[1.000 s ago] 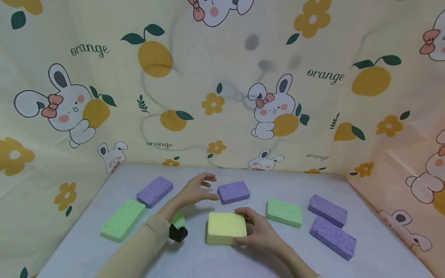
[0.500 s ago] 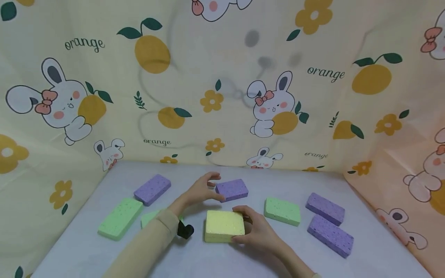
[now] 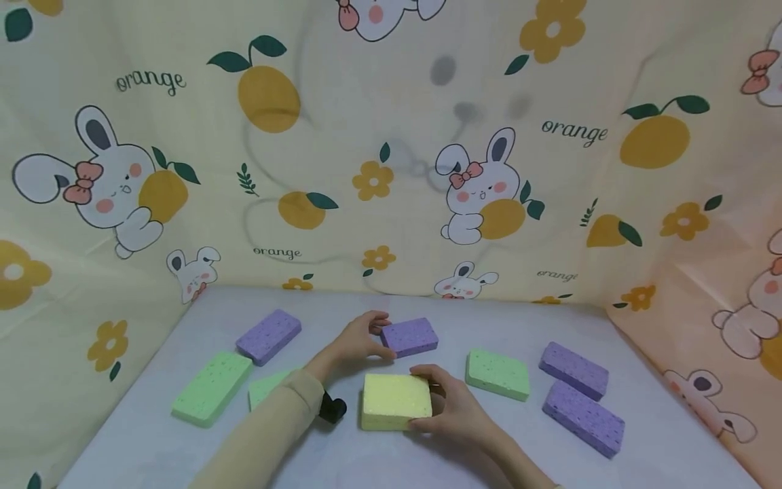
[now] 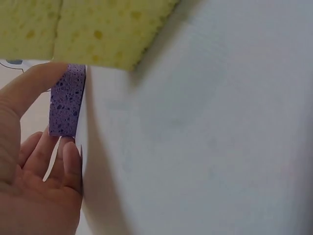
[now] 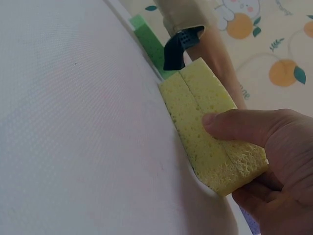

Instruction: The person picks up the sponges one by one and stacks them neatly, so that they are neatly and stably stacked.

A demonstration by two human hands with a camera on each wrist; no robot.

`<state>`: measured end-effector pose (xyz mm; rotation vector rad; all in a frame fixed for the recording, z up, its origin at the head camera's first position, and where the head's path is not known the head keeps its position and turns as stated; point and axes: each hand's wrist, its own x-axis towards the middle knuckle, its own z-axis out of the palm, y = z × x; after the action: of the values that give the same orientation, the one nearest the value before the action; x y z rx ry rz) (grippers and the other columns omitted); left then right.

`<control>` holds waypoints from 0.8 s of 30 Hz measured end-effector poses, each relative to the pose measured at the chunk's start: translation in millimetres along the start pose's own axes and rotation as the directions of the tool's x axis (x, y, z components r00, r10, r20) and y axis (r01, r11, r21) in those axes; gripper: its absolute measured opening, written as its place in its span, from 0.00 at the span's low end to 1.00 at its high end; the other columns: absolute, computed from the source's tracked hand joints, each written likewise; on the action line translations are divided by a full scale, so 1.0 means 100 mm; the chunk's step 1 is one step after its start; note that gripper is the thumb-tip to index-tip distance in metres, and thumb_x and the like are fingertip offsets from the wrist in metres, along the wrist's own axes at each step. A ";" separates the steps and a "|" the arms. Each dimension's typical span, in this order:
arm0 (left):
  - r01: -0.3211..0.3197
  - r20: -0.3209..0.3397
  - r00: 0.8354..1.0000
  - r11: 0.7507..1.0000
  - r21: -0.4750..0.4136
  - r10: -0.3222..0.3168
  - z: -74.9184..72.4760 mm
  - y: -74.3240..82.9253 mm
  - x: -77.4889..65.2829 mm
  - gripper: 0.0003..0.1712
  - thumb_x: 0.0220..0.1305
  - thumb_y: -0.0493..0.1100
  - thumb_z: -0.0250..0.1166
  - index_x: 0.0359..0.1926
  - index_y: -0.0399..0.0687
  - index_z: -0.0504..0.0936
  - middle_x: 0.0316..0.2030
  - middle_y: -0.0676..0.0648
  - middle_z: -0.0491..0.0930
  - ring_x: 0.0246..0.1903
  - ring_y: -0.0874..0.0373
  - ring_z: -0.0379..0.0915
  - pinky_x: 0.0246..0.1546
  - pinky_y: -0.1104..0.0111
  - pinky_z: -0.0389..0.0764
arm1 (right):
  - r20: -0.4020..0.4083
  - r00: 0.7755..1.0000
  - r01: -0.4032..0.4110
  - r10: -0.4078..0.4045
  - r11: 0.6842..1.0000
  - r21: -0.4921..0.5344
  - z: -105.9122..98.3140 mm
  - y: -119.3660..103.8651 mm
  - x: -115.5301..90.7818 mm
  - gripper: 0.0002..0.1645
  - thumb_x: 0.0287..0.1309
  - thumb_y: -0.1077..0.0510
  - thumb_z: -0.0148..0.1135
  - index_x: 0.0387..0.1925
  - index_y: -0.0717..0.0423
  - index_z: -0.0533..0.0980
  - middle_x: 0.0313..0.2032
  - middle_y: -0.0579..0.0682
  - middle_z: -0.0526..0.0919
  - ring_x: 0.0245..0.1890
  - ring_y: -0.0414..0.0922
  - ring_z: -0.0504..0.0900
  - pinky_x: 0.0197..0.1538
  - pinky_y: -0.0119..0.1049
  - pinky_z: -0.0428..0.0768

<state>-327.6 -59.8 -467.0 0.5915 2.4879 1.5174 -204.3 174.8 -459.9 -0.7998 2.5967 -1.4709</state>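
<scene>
My right hand grips the right end of two stacked yellow sponges, thumb in front and fingers behind. A seam between the two yellow blocks shows in the right wrist view. Farther back, my left hand is at the left end of a purple sponge lying flat on the table. In the left wrist view, its thumb and curved fingers stand on opposite sides of that purple sponge. The yellow stack partly covers the top of that view.
Left on the white table lie a purple sponge, a green sponge and another green one partly under the left sleeve. To the right are a green sponge and two purple ones. A patterned cloth walls the back.
My left hand has moved right and lowered to the end of the back purple sponge, fingers now about it. The right hand and yellow stack stay in place.
</scene>
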 end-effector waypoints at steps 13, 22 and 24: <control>0.045 0.014 0.999 0.998 0.042 -0.046 0.02 -0.01 0.00 0.52 0.45 0.46 0.82 0.68 0.37 0.65 0.61 0.42 0.73 0.61 0.47 0.68 0.65 0.55 0.66 | 0.009 1.000 -0.003 0.003 1.000 -0.007 0.01 0.02 -0.01 0.49 0.38 0.50 0.83 0.63 0.53 0.68 0.57 0.48 0.76 0.57 0.48 0.75 0.62 0.41 0.74; 0.080 0.000 0.997 0.996 0.047 -0.080 0.04 0.02 0.01 0.54 0.43 0.46 0.82 0.69 0.38 0.64 0.62 0.41 0.72 0.61 0.47 0.67 0.66 0.54 0.65 | 0.012 1.000 0.004 -0.004 1.000 -0.018 0.01 0.03 0.00 0.50 0.38 0.49 0.83 0.63 0.52 0.68 0.56 0.47 0.76 0.56 0.47 0.76 0.61 0.42 0.75; 0.076 0.001 0.997 0.996 0.039 -0.076 0.05 0.01 0.01 0.54 0.44 0.46 0.82 0.68 0.37 0.64 0.61 0.41 0.72 0.61 0.47 0.67 0.66 0.54 0.65 | 0.007 1.000 0.007 -0.007 1.000 -0.025 0.00 0.04 -0.01 0.49 0.39 0.49 0.83 0.63 0.52 0.68 0.56 0.48 0.76 0.56 0.48 0.76 0.61 0.42 0.75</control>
<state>-326.3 -54.5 -468.2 0.4978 2.5129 1.4431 -204.9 176.6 -463.4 -0.8159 2.6148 -1.4377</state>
